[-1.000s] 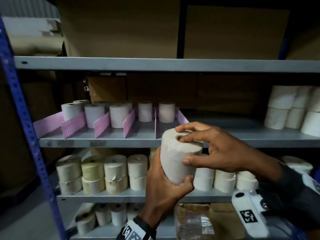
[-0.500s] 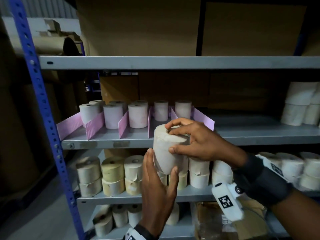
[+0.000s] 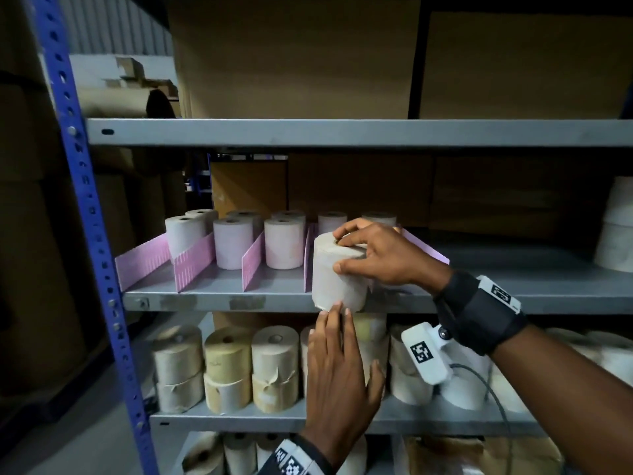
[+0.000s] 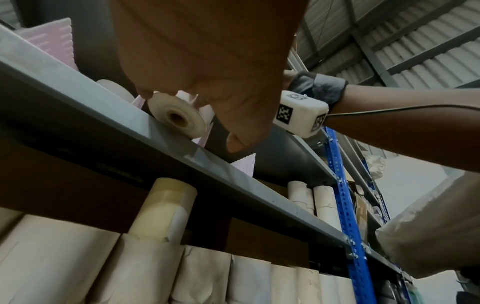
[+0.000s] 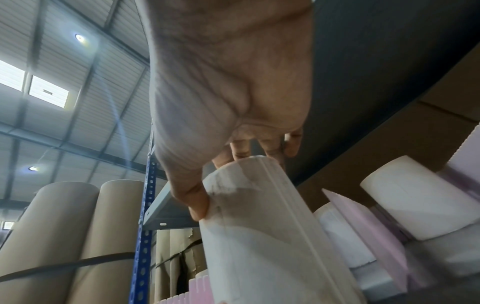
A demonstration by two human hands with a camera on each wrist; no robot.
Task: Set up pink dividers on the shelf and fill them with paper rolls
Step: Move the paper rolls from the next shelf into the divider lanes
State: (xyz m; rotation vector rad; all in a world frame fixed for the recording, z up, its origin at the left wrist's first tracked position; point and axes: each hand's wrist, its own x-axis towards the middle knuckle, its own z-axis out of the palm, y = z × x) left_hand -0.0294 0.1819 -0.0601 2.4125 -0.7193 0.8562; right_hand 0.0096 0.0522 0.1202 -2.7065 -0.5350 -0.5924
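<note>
Right hand [image 3: 383,258] gripped the roll [image 3: 337,275] from above: fingers curled over the top rim, thumb pressed on the near side wall. Left hand [image 3: 339,368] was flat, fingers straight, tips touching the roll's bottom edge from below, holding nothing.

Roll sat at the near lip of the shelf [image 3: 205,299], partly overhanging; the left wrist view showed its base and hollow core past the edge. It was tilted slightly, top leaning far. It was in front of the slot between two dividers [image 3: 255,264], fourth slot from the left, with another roll [image 3: 331,221] at the far end of that slot.

Handling, my read:
- Tightly wound paper, so stiff in the body, probably moderate weight; one hand looks enough.
- Outer wrap looked smooth and a bit scuffed; could slip under a pinch. Wide thumb-versus-fingers span on the wall is safer than fingertips on the rim.
- Loose outer layer could shear or unwind if dragged on the shelf lip.
- Dividers were thin, likely flexy; a skewed push could knock them.

Best hold: top rim plus side wall, left fingertips supporting the base until it clears the lip.
</note>
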